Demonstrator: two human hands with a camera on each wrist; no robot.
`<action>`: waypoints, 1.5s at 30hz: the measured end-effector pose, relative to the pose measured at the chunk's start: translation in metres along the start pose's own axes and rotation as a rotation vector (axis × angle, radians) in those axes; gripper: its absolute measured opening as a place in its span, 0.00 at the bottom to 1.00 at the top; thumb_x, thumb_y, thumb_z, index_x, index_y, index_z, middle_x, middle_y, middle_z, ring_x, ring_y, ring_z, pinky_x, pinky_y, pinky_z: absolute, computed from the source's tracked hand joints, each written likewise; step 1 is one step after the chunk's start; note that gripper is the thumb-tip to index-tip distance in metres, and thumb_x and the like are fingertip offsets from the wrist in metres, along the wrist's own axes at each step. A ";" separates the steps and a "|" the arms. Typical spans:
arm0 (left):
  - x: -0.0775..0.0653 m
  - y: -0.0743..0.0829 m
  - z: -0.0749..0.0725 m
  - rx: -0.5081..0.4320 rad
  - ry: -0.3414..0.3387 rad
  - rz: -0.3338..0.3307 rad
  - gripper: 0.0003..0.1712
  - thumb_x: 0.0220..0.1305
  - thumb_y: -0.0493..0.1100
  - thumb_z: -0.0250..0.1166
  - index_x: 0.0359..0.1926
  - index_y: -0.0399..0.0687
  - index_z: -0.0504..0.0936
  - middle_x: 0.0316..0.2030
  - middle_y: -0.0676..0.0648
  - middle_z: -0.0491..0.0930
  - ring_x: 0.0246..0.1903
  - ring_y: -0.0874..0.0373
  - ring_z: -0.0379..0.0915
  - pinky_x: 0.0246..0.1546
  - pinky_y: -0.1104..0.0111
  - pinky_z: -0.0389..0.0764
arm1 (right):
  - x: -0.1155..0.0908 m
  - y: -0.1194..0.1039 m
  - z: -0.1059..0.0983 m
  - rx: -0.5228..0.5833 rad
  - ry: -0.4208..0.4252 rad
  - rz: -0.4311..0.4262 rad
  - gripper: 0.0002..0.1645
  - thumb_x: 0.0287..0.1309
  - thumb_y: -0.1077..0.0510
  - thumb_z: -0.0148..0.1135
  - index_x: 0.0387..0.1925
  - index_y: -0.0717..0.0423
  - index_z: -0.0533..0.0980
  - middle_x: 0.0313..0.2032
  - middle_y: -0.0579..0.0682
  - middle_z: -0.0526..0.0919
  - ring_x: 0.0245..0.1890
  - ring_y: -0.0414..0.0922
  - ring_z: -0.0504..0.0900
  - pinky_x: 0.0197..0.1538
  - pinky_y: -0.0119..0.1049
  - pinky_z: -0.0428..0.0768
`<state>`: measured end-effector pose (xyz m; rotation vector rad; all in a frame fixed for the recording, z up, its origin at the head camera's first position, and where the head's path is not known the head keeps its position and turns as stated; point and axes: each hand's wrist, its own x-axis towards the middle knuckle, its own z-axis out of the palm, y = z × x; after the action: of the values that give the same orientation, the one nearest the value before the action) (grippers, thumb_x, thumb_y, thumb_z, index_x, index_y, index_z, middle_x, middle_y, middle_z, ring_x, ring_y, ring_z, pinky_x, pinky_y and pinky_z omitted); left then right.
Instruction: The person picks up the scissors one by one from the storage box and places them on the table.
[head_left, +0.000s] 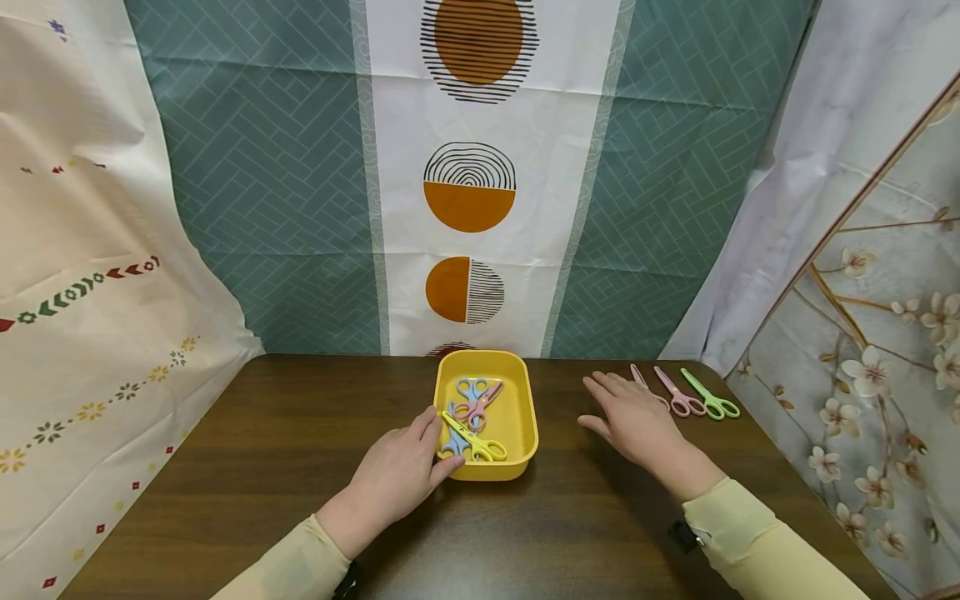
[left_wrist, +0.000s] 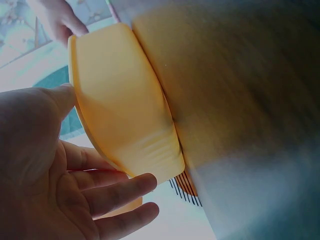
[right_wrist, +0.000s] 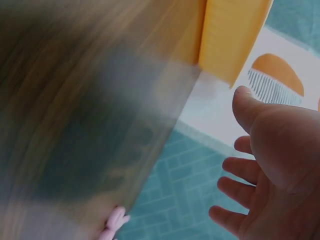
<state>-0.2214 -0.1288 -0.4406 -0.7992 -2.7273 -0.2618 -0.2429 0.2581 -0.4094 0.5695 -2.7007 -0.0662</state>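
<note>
A yellow plastic tray point(head_left: 522, 417) stands near the table's far edge. Inside it lie several children's scissors: yellow scissors point(head_left: 474, 439) on top, pink scissors point(head_left: 480, 404), and blue scissors point(head_left: 472, 387) partly covered. My left hand point(head_left: 401, 467) holds the tray's near left corner, its thumb at the front rim and fingers at the left side. Hovering over the table to the right, my right hand point(head_left: 637, 421) has its fingers extended and carries nothing. It partly hides one pair of pink scissors point(head_left: 638, 375). Beside that lie another pink pair point(head_left: 681, 396) and green scissors point(head_left: 710, 397).
The dark wooden table point(head_left: 337, 392) ends at a patterned curtain point(head_left: 300, 208) behind the tray. A cream cloth point(head_left: 97, 333) hangs at the left and a floral cloth point(head_left: 877, 400) at the right.
</note>
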 end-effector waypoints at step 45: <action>-0.001 0.001 0.000 0.000 0.002 -0.008 0.44 0.79 0.65 0.67 0.73 0.30 0.76 0.73 0.32 0.75 0.55 0.39 0.87 0.59 0.48 0.85 | 0.033 -0.083 0.000 0.088 0.010 -0.259 0.41 0.73 0.38 0.73 0.76 0.57 0.77 0.73 0.59 0.79 0.75 0.57 0.76 0.78 0.59 0.68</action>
<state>-0.2202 -0.1280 -0.4408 -0.7882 -2.7293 -0.2633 -0.2395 0.1692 -0.4072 0.9405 -2.6148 -0.0133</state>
